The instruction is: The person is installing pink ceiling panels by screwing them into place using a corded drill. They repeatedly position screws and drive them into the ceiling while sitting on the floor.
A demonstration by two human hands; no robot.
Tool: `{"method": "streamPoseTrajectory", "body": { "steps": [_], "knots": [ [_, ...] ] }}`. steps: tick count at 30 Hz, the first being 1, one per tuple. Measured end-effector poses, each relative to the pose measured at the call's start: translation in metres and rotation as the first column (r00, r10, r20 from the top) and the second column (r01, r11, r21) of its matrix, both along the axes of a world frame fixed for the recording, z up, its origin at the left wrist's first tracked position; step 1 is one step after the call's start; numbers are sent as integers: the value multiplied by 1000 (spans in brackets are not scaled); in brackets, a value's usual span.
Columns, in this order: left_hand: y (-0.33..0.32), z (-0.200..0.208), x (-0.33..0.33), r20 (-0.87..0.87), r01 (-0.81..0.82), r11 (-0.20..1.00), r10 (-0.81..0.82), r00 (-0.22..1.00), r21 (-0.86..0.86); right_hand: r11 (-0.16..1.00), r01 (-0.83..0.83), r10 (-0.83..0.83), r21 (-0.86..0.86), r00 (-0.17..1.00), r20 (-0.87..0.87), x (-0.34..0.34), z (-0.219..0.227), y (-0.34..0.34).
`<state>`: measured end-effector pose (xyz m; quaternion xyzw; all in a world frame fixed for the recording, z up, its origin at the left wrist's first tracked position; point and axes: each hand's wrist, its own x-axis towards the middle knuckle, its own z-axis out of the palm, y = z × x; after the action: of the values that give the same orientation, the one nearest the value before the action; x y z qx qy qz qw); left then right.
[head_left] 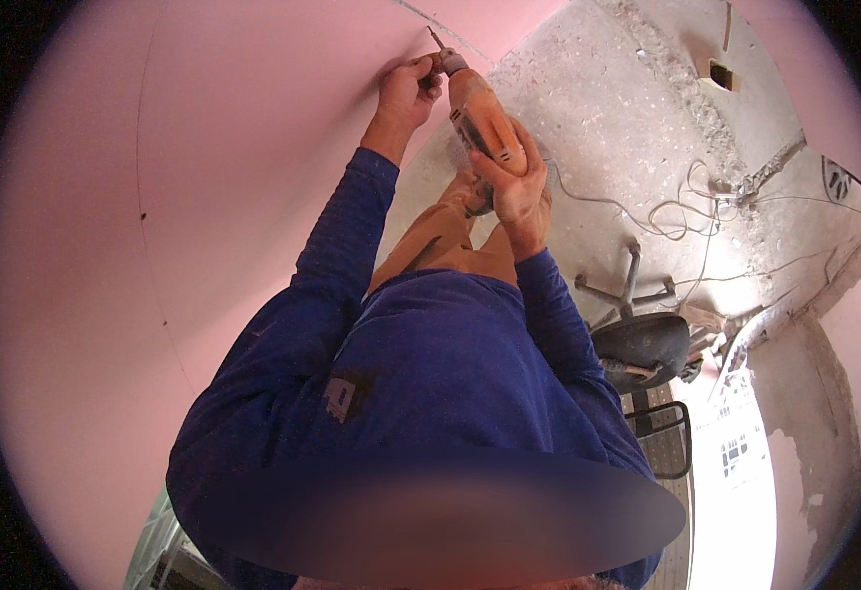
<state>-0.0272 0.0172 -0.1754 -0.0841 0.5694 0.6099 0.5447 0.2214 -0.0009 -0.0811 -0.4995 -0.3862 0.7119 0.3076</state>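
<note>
My right hand [517, 192] grips the rear of an orange and dark corded power drill [484, 113], which points away from me. Its thin bit [435, 37] reaches up close to the pink wallboard [263, 128]. Beside the drill's front end, my left hand [409, 96] is closed, thumb and fingers curled next to the collar. What those fingers hold, if anything, I cannot make out. Whether the bit touches the board is also hard to tell. A pale joint line [440, 27] runs across the board near the tip.
A pale cable [671, 216] lies looped on the dusty concrete floor [588, 108] at the right. Nearer on that side stands a dark swivel chair [642, 346] with a star-shaped base. A square hole [720, 74] opens in the grey surface at the far right.
</note>
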Motion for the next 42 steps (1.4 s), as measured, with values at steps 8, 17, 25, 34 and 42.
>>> {"method": "streamPoseTrajectory", "body": {
  "steps": [8, 17, 25, 34, 42],
  "knots": [
    [5, 12, 7, -12, -51, 998, 50, 999, -40, 1000, 2, -2, 6, 1000, -3, -2, 9, 2],
    [-5, -5, -9, 57, 82, 995, -86, 995, 60, 999, -29, 26, 34, 996, 82, -3, 12, 2],
    [-1, -2, -5, 55, 77, 996, -79, 995, 36, 997, -44, 51, -63, 993, 107, -4, 17, 2],
    [3, 5, 1, 30, 17, 1000, -17, 999, -9, 998, -43, 39, 44, 996, 74, -5, -1, -1],
    [2, 3, 1, 17, 30, 999, -29, 999, -16, 998, -44, 42, 48, 999, 31, -4, -13, -3]
  ]
}}
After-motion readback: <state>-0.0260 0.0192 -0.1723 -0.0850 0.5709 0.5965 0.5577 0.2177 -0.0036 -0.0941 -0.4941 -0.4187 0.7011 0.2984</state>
